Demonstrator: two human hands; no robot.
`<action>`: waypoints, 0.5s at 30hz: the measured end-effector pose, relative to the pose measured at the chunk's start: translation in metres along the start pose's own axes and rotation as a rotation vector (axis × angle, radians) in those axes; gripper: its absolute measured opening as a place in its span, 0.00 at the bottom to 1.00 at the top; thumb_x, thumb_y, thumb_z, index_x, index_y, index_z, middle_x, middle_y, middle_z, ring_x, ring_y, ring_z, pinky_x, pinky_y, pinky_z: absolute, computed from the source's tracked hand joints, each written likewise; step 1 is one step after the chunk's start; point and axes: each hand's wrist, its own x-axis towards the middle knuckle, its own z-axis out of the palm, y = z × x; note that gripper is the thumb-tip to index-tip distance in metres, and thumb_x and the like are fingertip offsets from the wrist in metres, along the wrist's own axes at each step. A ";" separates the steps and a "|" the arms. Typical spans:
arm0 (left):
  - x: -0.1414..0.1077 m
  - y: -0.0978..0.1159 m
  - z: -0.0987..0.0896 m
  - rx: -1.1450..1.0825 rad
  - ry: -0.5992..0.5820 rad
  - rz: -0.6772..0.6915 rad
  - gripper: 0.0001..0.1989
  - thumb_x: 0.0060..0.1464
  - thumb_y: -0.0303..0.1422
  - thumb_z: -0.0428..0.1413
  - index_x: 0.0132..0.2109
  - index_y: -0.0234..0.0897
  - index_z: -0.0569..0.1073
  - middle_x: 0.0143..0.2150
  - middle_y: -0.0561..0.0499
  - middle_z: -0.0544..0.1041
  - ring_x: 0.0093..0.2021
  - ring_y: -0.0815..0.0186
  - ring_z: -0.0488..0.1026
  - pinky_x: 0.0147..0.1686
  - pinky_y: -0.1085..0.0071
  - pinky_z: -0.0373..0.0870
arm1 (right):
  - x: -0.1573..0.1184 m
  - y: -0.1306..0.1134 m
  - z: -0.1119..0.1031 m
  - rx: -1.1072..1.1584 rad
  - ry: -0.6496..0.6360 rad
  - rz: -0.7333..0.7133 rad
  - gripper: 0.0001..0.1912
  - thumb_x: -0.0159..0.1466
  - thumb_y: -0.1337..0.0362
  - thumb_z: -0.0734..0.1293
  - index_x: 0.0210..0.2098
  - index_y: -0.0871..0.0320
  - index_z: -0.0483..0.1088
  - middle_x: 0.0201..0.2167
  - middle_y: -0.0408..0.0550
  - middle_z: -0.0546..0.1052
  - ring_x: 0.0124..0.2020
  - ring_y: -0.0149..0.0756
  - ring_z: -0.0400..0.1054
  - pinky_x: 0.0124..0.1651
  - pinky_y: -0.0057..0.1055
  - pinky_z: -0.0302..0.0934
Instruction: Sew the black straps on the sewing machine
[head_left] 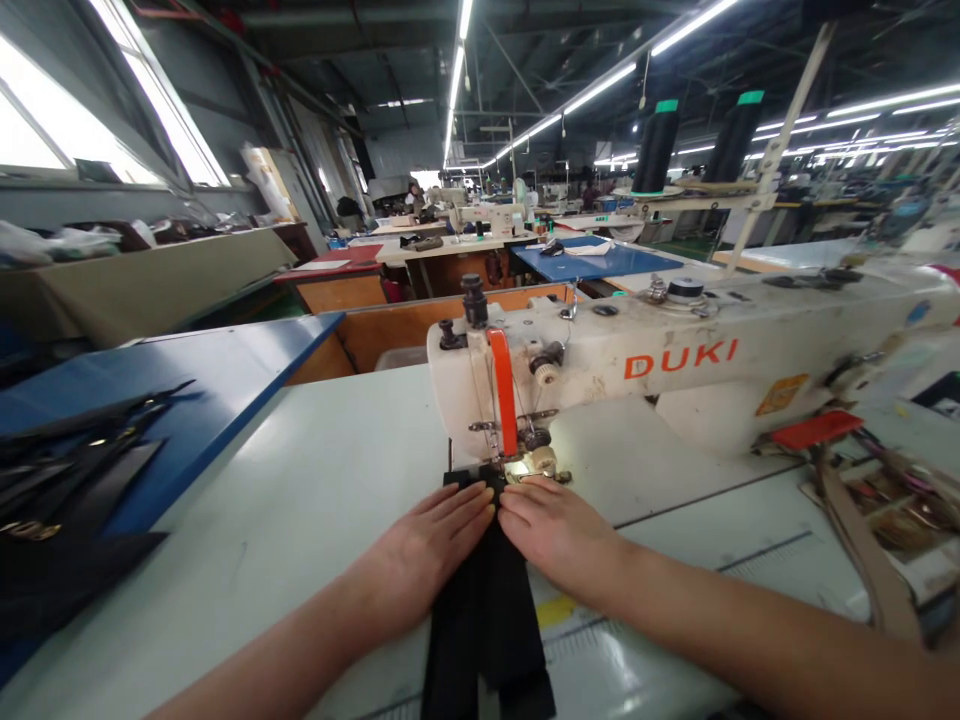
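Black fabric pieces (508, 600) held flat by both hands at the head of the sewing machine.
Fabric laid lengthwise on the pale worktop (337, 490), far end just in front of the needle area, near end run out of view at the bottom. Left hand (431, 550) and right hand (555, 535) set palm-down, fingertips nearly meeting on the fabric. Grip on both sides: fingers extended and laid flat, nothing seen pinched; contact under the palms hidden. Sewing machine (592, 350) marked "DUKI", orange strip (503, 390) fitted on its head, small lit spot beside the right fingertips. More black pieces (105, 460) heaped on the blue worktop (232, 410) at left.
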 end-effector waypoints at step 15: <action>-0.037 0.085 -0.017 -0.024 0.056 0.061 0.21 0.69 0.28 0.38 0.62 0.39 0.66 0.61 0.46 0.69 0.62 0.62 0.64 0.61 0.64 0.61 | -0.098 -0.067 -0.030 0.566 0.293 0.126 0.16 0.65 0.76 0.55 0.46 0.63 0.70 0.34 0.52 0.73 0.37 0.39 0.64 0.40 0.34 0.65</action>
